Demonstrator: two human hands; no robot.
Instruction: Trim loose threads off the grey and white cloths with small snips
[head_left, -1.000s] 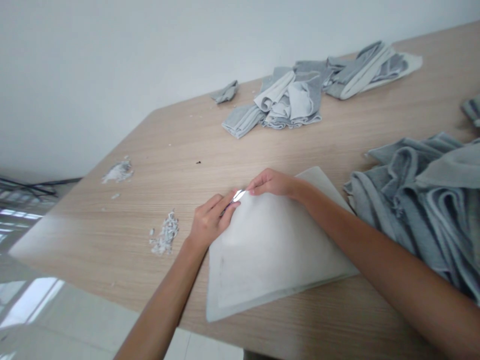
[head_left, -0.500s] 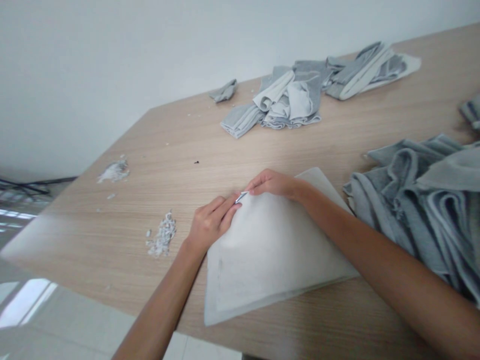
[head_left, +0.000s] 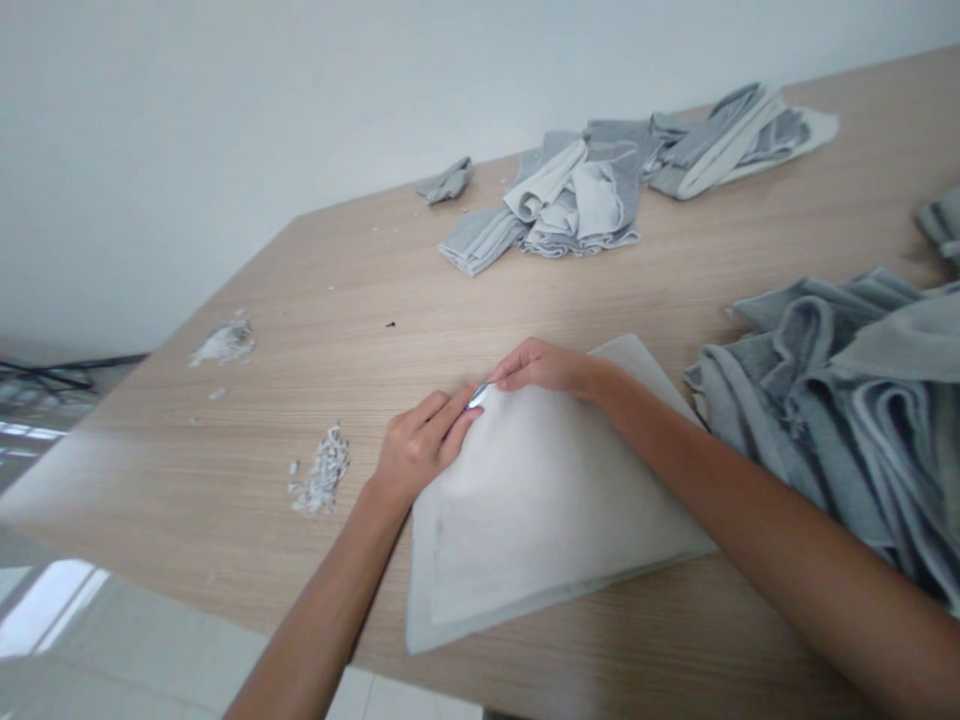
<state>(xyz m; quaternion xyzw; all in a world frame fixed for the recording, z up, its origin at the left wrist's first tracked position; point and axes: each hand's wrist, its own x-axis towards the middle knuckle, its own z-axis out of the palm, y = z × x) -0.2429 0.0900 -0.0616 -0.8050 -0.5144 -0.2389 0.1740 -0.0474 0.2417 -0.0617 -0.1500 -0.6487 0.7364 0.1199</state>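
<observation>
A pale grey-white cloth (head_left: 540,510) lies flat on the wooden table (head_left: 360,290) in front of me. My left hand (head_left: 416,445) is closed around a small shiny metal tool (head_left: 477,397) whose tip meets the cloth's far corner. My right hand (head_left: 544,366) rests on that same corner, its fingertips pinched on the cloth right next to the tool tip. Both forearms reach in from the bottom of the view.
A small heap of white thread scraps (head_left: 319,478) lies left of my left hand, another scrap heap (head_left: 223,343) farther left. Folded grey cloths (head_left: 570,200) sit at the back; a large pile of grey cloths (head_left: 847,400) fills the right side. The table edge runs along the bottom left.
Both hands stay at the cloth corner. The shiny tool shows less of its tip than a second ago. The view has shifted slightly.
</observation>
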